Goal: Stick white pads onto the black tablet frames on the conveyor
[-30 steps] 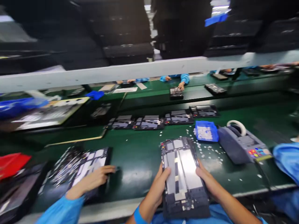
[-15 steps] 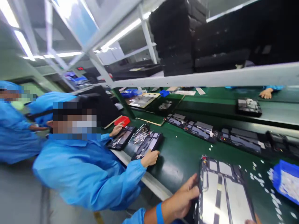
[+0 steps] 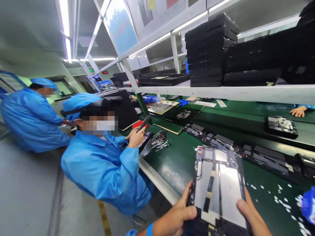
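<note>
An opened tablet (image 3: pixel 228 178) with silver battery panels, dark strips and small boards at its top end is held tilted above the green bench. My left hand (image 3: pixel 178 213) grips its left edge, thumb on the front face. My right hand (image 3: pixel 254 213) closes on the right edge, its thumb resting on the silver panel. The fingers behind the tablet are hidden. To the right, small white pieces (image 3: pixel 283 200) lie scattered on the bench.
A row of similar opened tablets (image 3: pixel 264 157) runs along the bench. At the left, a co-worker in blue (image 3: pixel 108 164) handles a tilted dark tablet beside a pile of small thin parts (image 3: pixel 159 141). A blue bin (image 3: pixel 308 205) stands right. Black trays (image 3: pixel 209 55) fill the shelf above.
The tablet has moved left and up in my hands, and my right hand shows more fully on its edge. The co-worker has lifted a tablet from beside the parts pile. My view has shifted.
</note>
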Action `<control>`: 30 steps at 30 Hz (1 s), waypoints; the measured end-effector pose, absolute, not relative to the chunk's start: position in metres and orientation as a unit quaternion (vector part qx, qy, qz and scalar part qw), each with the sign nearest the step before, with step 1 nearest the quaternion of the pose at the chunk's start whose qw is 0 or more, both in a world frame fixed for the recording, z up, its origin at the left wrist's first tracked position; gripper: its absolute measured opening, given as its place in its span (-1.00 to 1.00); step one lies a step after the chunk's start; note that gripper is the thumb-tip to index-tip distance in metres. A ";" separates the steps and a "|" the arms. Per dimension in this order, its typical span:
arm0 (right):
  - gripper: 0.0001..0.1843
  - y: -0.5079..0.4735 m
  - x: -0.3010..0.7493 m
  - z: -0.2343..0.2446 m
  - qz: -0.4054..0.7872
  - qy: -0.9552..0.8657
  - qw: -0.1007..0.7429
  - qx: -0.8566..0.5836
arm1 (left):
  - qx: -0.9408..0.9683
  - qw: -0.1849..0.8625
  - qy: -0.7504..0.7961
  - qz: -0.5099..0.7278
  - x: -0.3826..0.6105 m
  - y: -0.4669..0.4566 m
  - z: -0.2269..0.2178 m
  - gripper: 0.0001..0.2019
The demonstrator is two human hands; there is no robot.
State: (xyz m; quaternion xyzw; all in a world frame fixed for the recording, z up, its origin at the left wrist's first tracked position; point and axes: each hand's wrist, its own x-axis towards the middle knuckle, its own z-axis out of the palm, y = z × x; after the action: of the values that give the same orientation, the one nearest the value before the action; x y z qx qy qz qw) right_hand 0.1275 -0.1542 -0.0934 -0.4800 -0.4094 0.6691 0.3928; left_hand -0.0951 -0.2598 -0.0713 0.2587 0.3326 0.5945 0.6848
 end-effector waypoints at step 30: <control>0.01 -0.139 -0.029 -0.094 0.787 -0.352 0.401 -0.311 | 0.109 0.467 0.439 0.759 -0.161 -0.273 -0.108 -0.17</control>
State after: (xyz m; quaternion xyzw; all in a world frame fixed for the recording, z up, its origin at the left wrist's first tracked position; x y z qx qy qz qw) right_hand -0.0292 -0.1392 -0.0939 -0.3109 -0.3516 0.7868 0.4009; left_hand -0.1615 -0.2726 -0.1076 0.1094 0.4393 0.7594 0.4672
